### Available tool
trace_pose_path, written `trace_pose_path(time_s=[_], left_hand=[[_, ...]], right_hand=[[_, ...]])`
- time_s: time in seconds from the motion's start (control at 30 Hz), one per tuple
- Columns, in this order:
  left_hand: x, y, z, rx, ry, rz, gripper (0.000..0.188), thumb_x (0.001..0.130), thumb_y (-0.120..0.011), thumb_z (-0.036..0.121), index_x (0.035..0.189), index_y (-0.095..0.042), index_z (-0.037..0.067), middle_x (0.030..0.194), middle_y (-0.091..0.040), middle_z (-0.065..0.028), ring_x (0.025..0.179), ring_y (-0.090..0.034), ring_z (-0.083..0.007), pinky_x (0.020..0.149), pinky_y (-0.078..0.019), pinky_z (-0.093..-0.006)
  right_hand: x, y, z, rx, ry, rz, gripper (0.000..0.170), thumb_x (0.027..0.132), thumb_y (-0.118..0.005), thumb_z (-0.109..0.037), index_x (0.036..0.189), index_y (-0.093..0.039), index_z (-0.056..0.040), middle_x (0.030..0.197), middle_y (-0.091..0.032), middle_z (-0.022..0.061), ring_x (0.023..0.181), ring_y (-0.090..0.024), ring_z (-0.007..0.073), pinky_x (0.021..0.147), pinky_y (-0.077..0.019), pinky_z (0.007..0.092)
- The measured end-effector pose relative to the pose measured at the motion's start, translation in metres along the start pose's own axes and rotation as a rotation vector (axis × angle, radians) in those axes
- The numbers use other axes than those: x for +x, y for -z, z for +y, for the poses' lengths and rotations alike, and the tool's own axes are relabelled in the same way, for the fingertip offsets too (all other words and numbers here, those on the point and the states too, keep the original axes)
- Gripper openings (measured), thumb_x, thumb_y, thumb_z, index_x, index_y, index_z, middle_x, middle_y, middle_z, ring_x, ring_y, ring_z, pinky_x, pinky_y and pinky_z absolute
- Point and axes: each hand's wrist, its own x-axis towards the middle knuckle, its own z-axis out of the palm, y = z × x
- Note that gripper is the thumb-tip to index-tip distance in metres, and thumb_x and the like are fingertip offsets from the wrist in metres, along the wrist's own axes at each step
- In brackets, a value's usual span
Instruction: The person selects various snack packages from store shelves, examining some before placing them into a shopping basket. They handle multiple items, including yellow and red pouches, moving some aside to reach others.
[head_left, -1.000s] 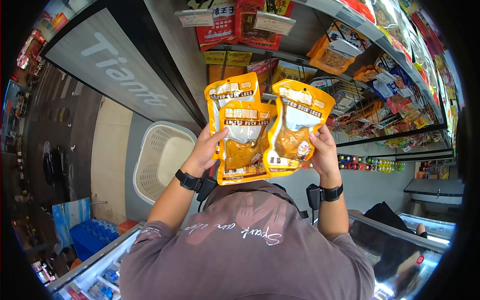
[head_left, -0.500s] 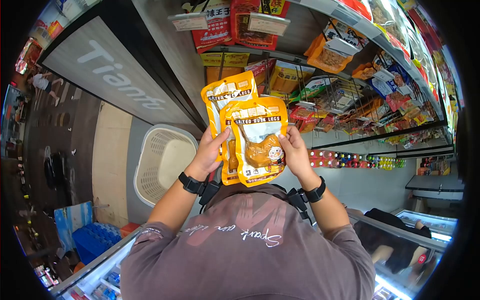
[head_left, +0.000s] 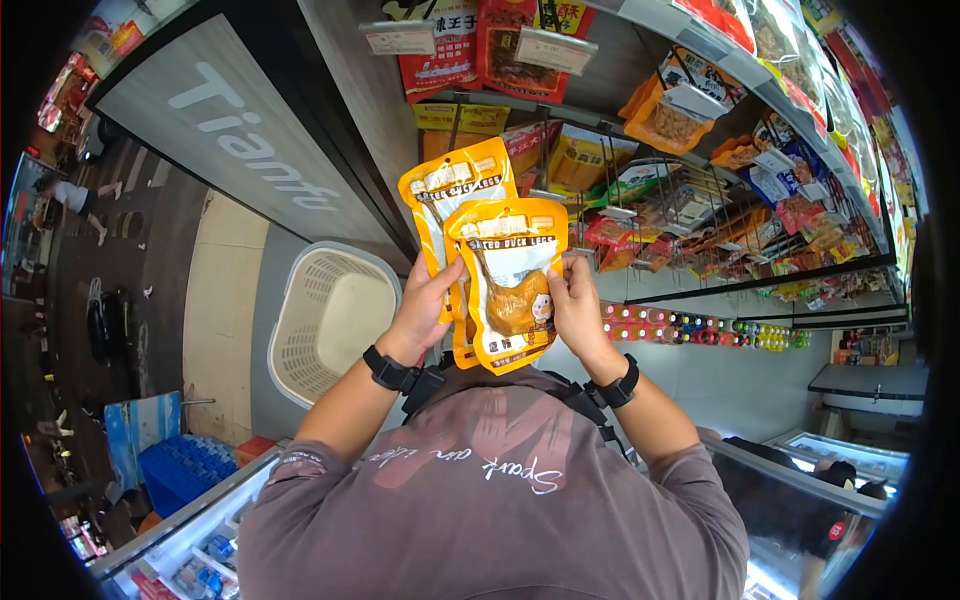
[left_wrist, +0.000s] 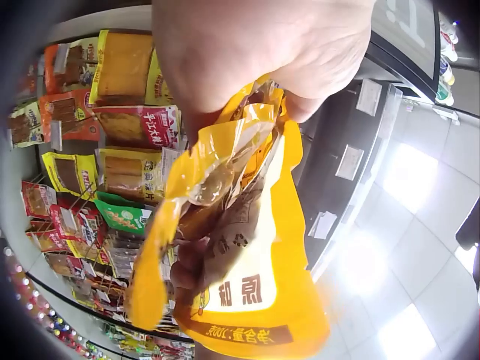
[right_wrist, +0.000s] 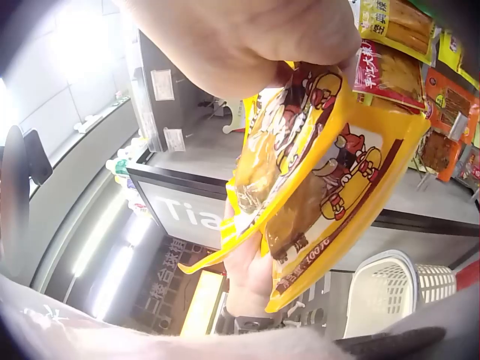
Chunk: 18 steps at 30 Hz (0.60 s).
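Note:
Several yellow pouches of salted duck legs are held in front of the chest. My left hand (head_left: 415, 308) grips the left edges, thumb over the front. The rear pouch (head_left: 455, 172) sticks up at the upper left, tilted. In front lies another pouch (head_left: 515, 285), its clear window showing a brown duck leg; it covers most of the one behind it. My right hand (head_left: 578, 308) pinches its right edge. In the left wrist view, the back of a yellow pouch (left_wrist: 262, 300) hangs below the left hand. The right wrist view shows the stacked pouches (right_wrist: 330, 210) fanned slightly apart.
A pale laundry-style basket (head_left: 290, 330) stands on the floor at the left, beside a grey panel (head_left: 240, 140) lettered "Tianfu". Ahead, hooks on a rack hold snack packets (head_left: 590, 155). Bottles (head_left: 640, 325) line up at the right. Glass-topped freezers (head_left: 190, 545) stand behind.
The right hand has brought its pouch leftward from beside the others to lie over the middle one. Over the last half second, the hands have barely moved.

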Motion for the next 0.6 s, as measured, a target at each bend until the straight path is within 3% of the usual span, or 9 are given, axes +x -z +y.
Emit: trace_pose_path(time_s=[0.1, 0.17, 0.27, 0.4, 0.47, 0.6], left_hand=[[-0.005, -0.008, 0.006, -0.041, 0.013, -0.017, 0.042, 0.094, -0.049, 0.008, 0.134, -0.037, 0.009, 0.128, -0.052, -0.0080, 0.116, -0.053, -0.0217, 0.097, -0.0451, -0.0387], [-0.007, -0.015, 0.007, -0.080, 0.010, -0.016, 0.044, 0.090, -0.058, 0.009, 0.130, -0.039, 0.006, 0.125, -0.054, -0.0075, 0.113, -0.054, -0.0176, 0.096, -0.0447, -0.0347], [-0.009, -0.020, 0.005, 0.115, -0.083, -0.078, 0.049, 0.085, -0.061, 0.002, 0.129, -0.040, 0.004, 0.124, -0.054, -0.0077, 0.112, -0.054, -0.0176, 0.096, -0.0444, -0.0343], [-0.003, -0.017, 0.005, 0.118, -0.036, -0.056, 0.054, 0.081, -0.061, -0.004, 0.130, -0.039, 0.005, 0.124, -0.054, -0.0092, 0.113, -0.055, -0.0196, 0.096, -0.0450, -0.0355], [-0.003, -0.015, 0.005, 0.100, -0.028, -0.022, 0.053, 0.081, -0.058, -0.007, 0.129, -0.040, 0.005, 0.123, -0.055, -0.0091, 0.111, -0.056, -0.0201, 0.095, -0.0455, -0.0353], [-0.002, -0.014, 0.004, 0.071, -0.026, -0.030, 0.054, 0.080, -0.058, -0.008, 0.129, -0.040, 0.005, 0.122, -0.055, -0.0094, 0.111, -0.056, -0.0205, 0.095, -0.0458, -0.0357]], right_hand=[[0.006, -0.005, 0.018, 0.106, 0.007, -0.022, 0.012, 0.095, -0.050, -0.011, 0.099, -0.046, 0.0000, 0.086, -0.057, 0.0072, 0.074, -0.052, 0.0109, 0.065, -0.0444, 0.0257], [0.004, -0.007, 0.019, 0.028, 0.126, 0.055, 0.017, 0.093, -0.050, -0.013, 0.098, -0.046, 0.0026, 0.088, -0.060, 0.0179, 0.078, -0.059, 0.0278, 0.070, -0.0466, 0.0370], [-0.001, -0.008, 0.009, 0.008, 0.168, 0.096, 0.017, 0.093, -0.050, -0.013, 0.098, -0.046, 0.0028, 0.091, -0.059, 0.0190, 0.080, -0.059, 0.0282, 0.072, -0.0464, 0.0366], [-0.001, -0.006, 0.018, 0.070, 0.088, 0.043, 0.018, 0.093, -0.051, -0.013, 0.101, -0.046, 0.0028, 0.091, -0.060, 0.0162, 0.080, -0.059, 0.0252, 0.073, -0.0470, 0.0354], [-0.005, -0.006, 0.013, 0.223, 0.036, -0.001, 0.022, 0.093, -0.052, -0.013, 0.107, -0.046, 0.0023, 0.096, -0.061, 0.0129, 0.084, -0.059, 0.0190, 0.074, -0.0476, 0.0334], [-0.004, -0.005, 0.028, 0.432, -0.057, -0.114, 0.031, 0.092, -0.056, -0.017, 0.114, -0.045, 0.0023, 0.104, -0.060, 0.0109, 0.091, -0.058, 0.0142, 0.079, -0.0479, 0.0310]])
